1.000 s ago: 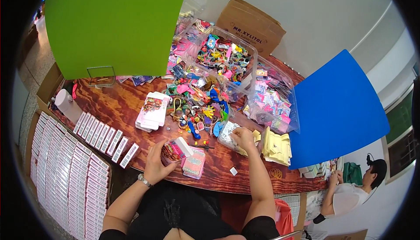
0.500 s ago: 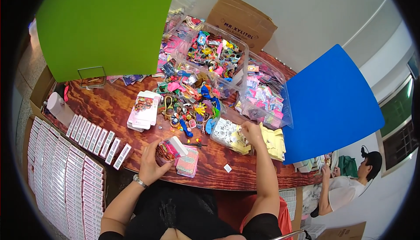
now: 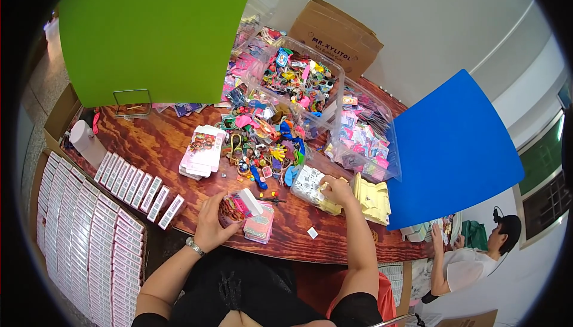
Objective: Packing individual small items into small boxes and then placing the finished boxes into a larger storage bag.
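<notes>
My left hand [image 3: 210,224] is closed around a small pink-and-white printed carton [image 3: 237,205], tilted with its white end flap standing up. Right beside the carton lies a stack of pink and pale-green cards [image 3: 260,224]. Over a clear tray [image 3: 303,197] of small white packets and yellow pieces, my right hand [image 3: 338,191] has its fingers bent together at the yellow ones; what they pinch, if anything, is hidden. Yellow folded papers [image 3: 371,199] are piled just right of that hand. A single white packet [image 3: 312,233] rests near the table's front edge.
Flattened cartons [image 3: 203,151] are stacked left of a heap of small toys [image 3: 265,142]. Clear bins [image 3: 341,97] hold more trinkets. Filled cartons [image 3: 138,191] stand in a row at left, above a large box of them [image 3: 83,243]. Green [image 3: 149,34] and blue [image 3: 456,148] panels flank the table; a co-worker [image 3: 474,261] sits right.
My right hand has shifted slightly left and down over the tray. My left hand keeps its hold on the carton. The whole view has moved a little, and the co-worker's hand has lifted.
</notes>
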Demonstrator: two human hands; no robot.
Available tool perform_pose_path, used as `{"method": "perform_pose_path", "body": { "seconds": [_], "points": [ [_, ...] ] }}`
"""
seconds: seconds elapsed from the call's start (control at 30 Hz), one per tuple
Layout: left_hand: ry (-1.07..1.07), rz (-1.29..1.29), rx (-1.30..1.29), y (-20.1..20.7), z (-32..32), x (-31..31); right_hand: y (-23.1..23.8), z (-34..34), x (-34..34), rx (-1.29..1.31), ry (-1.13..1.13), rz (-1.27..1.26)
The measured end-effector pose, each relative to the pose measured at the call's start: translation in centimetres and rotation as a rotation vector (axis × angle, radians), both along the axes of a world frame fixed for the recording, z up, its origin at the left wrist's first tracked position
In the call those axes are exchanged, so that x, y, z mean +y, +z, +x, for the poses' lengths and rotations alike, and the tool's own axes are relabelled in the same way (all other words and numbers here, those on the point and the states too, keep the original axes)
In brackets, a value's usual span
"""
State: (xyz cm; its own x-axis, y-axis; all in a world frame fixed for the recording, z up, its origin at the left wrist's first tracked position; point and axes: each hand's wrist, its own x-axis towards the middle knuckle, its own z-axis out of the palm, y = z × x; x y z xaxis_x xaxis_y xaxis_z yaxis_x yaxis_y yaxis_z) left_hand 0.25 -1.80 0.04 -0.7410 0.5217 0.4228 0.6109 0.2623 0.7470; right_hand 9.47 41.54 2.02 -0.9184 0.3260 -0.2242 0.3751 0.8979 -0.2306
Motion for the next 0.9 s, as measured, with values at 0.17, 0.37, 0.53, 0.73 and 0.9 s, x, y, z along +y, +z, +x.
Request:
{"method": "perform_pose_path", "body": {
  "seconds": [0.17,0.37,0.53,0.73,0.9],
  "points": [
    [0.003,0.001,-0.006,0.1,0.1,-0.1,-0.5,-0.2,0.8,0.011,0.064,0.010],
    [-0.001,0.005,-0.001,0.3,0.1,0.3,-1.3,-0.1,2.0,0.095,0.143,0.048],
    [0.035,-0.008,0.002,-0.4,0.0,0.2,2.0,-0.5,1.1,0.312,0.212,-0.013],
    [0.063,0.017,0.018,0.1,0.1,1.3,5.6,-2.2,-5.0,0.513,-0.111,-0.644],
    [0.095,0.038,0.069,0.0,0.3,2.4,9.5,-3.6,-14.8,0.561,0.171,-0.617]
  ]
}}
